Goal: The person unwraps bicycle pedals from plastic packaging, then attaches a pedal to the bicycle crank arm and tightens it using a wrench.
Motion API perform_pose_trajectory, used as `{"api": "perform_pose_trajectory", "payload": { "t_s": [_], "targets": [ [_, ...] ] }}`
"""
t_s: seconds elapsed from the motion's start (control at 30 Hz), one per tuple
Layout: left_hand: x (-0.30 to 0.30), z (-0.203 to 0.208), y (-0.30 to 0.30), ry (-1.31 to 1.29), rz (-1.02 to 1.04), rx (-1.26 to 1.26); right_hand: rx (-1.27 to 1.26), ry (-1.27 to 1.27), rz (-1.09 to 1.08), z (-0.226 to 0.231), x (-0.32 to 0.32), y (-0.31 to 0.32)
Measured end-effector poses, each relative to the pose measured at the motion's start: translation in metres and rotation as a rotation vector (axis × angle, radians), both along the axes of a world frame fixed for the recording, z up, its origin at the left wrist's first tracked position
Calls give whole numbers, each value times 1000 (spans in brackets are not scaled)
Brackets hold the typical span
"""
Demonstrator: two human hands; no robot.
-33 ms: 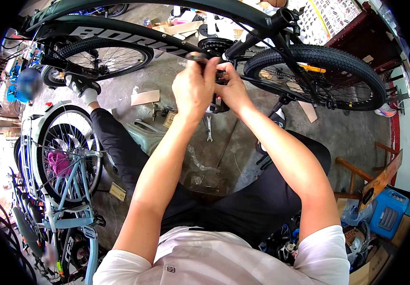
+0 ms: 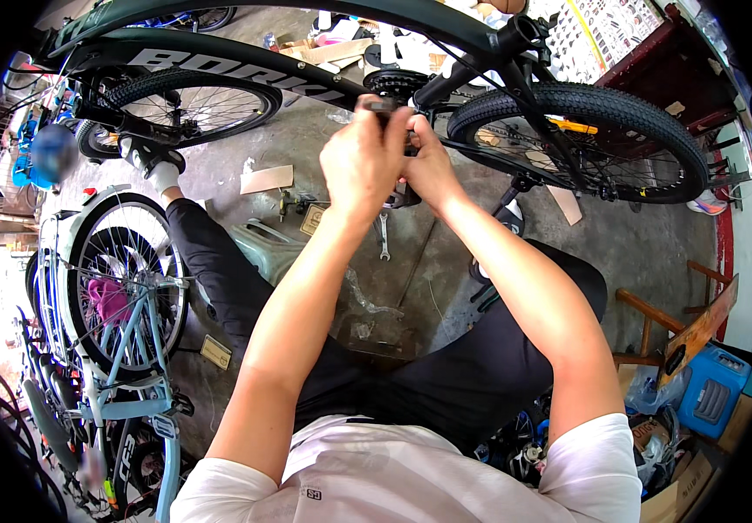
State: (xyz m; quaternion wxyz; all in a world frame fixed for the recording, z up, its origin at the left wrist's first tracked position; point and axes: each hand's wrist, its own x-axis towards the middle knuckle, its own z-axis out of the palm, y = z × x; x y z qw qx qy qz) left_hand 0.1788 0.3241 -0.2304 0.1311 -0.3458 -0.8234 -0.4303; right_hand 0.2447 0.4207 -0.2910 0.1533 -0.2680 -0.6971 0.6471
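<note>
A black bicycle stands across the upper part of the view, and both my hands are at its crank area, in front of the frame tube. My left hand is closed around a small dark piece that is blurred, so its kind does not show. Right beside it, my right hand has its fingers curled in near the crank; what they grip is hidden. The black chainring shows just beyond my fingers. Below my hands a dark crank or pedal part is partly covered.
On the concrete floor lie a wrench, a cardboard piece and crumpled clear plastic. A light-blue bicycle stands at the left. To the right are a wooden stool and a blue case.
My left hand has shifted slightly right, with the dark piece between its fingers. My right hand stays almost in place, and the bicycle has not moved.
</note>
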Motion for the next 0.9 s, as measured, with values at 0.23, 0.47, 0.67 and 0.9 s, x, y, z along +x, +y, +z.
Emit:
{"api": "perform_pose_trajectory", "payload": {
  "t_s": [0.23,0.47,0.67,0.9],
  "targets": [
    [25,13,33,247,-187,-441,-97,174,-19,-32,2,3],
    [-44,-50,-13,-104,-1,93,-24,-24,39,13,-1,-7],
    [-39,-164,3,-2068,-310,1001,58,27,-2,4,0,1],
    [-29,-162,-6,-2137,-672,1136,-31,13,28,7,5,4]
  ]
}}
